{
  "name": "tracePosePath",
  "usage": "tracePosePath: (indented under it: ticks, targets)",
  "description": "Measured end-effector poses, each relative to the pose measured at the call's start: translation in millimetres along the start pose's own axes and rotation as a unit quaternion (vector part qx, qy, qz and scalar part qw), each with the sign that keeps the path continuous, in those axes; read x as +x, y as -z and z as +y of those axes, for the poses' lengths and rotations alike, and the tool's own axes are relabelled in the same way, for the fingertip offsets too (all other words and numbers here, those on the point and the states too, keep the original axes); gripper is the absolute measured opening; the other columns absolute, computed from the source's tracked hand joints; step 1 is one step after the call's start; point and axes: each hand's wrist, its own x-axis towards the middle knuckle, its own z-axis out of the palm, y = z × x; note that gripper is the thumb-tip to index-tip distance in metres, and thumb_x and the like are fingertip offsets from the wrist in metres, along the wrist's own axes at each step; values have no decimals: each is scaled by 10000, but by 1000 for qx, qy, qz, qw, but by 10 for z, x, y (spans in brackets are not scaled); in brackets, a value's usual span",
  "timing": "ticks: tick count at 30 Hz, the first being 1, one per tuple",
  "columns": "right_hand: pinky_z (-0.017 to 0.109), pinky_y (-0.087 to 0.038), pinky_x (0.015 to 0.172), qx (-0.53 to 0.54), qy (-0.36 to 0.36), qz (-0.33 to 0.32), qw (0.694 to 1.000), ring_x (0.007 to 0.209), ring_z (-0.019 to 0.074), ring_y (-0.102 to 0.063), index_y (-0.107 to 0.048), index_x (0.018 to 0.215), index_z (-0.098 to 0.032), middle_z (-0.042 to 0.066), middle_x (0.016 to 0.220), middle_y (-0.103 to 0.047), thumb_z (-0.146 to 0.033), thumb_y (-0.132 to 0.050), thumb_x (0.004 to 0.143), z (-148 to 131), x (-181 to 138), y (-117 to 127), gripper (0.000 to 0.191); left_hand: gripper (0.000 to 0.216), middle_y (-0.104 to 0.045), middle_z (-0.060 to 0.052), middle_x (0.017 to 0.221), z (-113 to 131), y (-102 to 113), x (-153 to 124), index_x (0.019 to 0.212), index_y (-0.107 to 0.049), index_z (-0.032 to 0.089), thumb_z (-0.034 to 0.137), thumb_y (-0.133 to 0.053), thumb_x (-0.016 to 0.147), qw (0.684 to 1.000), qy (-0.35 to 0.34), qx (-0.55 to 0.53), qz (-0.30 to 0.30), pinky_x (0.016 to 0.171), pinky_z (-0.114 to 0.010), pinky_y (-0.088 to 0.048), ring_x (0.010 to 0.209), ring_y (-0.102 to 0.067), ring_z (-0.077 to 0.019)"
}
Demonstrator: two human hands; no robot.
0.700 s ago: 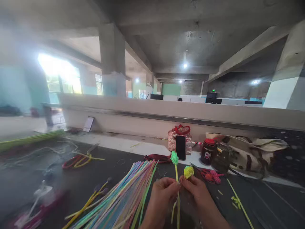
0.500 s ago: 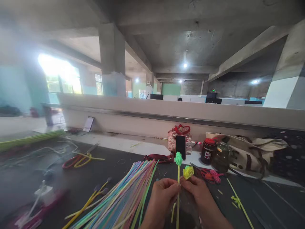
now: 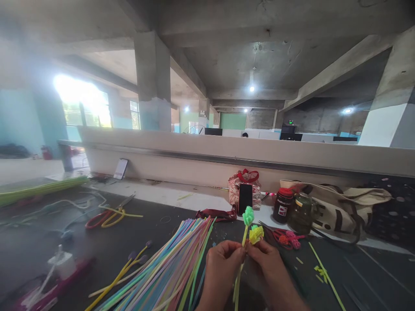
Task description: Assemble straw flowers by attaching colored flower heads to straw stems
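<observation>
Worktop is bounded along its far edge by a pale partition; dark surface is seen between the right forearm and a loose stem. Left of centre, a pastel bundle is fanned out. At the back right a tote is slumped, its contents hidden. Left hand and right hand are held low and close together, thumbs turned inward, fingers pinched narrow. A patterned bag is fronted by a phone. Beside the tote, a red-lidded jar and a green jar are stood; what is in them cannot be told. A green flower is held by its stem in the left fingers, leaning slightly right; just below, a yellow flower is gripped at its base by the right.
</observation>
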Motion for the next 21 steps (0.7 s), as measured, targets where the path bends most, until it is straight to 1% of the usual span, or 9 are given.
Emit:
tracePosePath:
  ticks: [5,10,12,17,21]
  targets:
    - [179,-385,516,85,-12,-52,995,518,80,-503,-661,642,-120,2,572,-596,-293,-761,526,26,-34,-68,231,230,-580,-20,508,25,-4,-17,590,-634,109,337,-619,562,1000,-8,14,-9,464,-196,-338,479,-457,-99]
    - [164,-381,502,145,-35,-60,987,516,71,-514,-662,643,-136,-4,576,-598,-252,-775,510,41,-29,-97,209,194,-579,-10,508,65,3,-32,587,-633,110,300,-600,567,1000,0,17,-3,486,-196,-353,481,-460,-94]
    - [157,-377,495,152,-36,-58,986,501,61,-502,-664,650,-143,-11,566,-593,-247,-774,516,47,-22,-93,203,194,-569,-4,492,86,5,-37,590,-634,109,299,-600,565,1000,5,14,-8,477,-195,-348,467,-452,-91]
    - [161,-379,498,136,-31,-80,987,516,67,-505,-670,712,-129,3,588,-601,-267,-756,552,49,-32,-64,228,184,-557,3,485,86,6,-34,584,-627,110,290,-593,570,1000,-4,26,-6,471,-192,-341,464,-444,-88]
    - [171,-397,537,141,-22,-69,987,549,76,-524,-666,688,-132,3,611,-612,-242,-754,553,45,-46,-80,196,187,-565,-5,502,61,11,-31,589,-628,110,292,-589,576,999,-5,45,-6,470,-193,-338,476,-448,-92]
